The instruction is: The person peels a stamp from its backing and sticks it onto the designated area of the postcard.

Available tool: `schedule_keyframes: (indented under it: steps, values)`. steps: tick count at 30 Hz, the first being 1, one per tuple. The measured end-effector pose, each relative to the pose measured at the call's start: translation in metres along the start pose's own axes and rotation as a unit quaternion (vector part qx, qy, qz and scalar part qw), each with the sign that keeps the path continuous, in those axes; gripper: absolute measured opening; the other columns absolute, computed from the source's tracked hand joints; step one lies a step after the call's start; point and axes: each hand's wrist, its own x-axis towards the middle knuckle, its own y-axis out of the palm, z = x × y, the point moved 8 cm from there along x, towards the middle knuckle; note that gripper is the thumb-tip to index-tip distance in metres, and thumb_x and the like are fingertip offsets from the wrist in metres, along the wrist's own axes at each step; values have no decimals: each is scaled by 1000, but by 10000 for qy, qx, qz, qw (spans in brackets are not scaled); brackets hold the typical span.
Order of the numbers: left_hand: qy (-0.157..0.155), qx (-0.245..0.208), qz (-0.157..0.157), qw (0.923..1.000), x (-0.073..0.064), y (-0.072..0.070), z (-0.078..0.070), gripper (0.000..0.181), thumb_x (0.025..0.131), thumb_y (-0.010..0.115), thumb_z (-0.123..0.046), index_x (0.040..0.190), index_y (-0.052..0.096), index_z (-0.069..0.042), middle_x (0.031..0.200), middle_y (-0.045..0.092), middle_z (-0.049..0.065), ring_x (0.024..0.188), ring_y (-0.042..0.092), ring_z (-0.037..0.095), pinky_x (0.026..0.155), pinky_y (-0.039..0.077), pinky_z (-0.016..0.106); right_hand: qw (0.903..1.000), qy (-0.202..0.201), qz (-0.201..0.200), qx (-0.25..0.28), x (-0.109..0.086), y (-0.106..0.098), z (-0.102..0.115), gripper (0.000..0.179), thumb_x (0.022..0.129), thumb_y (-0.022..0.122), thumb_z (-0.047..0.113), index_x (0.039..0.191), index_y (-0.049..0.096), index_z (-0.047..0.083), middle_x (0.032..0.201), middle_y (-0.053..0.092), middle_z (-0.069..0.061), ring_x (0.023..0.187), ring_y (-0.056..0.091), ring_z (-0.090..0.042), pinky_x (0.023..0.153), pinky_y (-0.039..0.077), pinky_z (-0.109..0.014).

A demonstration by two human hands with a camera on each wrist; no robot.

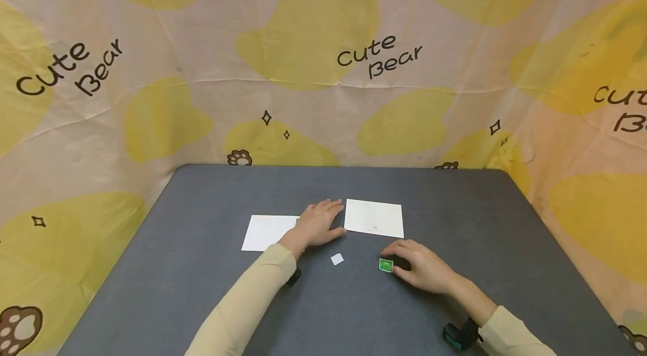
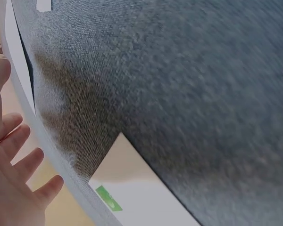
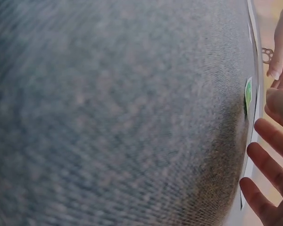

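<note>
My left hand (image 1: 315, 224) reaches over the table between two white sheets, its fingers extended and holding nothing. Under its wrist side lies the left white sheet (image 1: 265, 232), partly covered. A green stamp-like sticker (image 2: 108, 197) sits near that sheet's corner in the left wrist view. The right white sheet (image 1: 374, 217) lies just beyond the fingertips, with a faint small mark low on it. My right hand (image 1: 424, 266) is at a second green stamp-like piece (image 1: 386, 265) with a white border, thumb and forefinger loosely spread beside it. Whether they touch it is unclear.
A small white square (image 1: 337, 259) lies between the two hands on the dark grey table (image 1: 202, 300). Behind and beside the table hangs a patterned cloth (image 1: 303, 36). Dark bands with devices sit on both wrists.
</note>
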Motion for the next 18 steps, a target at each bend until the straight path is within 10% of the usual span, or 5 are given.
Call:
schedule_keyframes:
  steps: [18]
  values:
    - [-223,92,181,9995,18,11,-5,65,89,52,-50,142,37,-15,150,30,-1,137,28,23,106,30,47,9995,-22,238,-216,-2,4,-1,30,77,73,17,106,67,21,106,61,9,98,56,-11,78,48,-38]
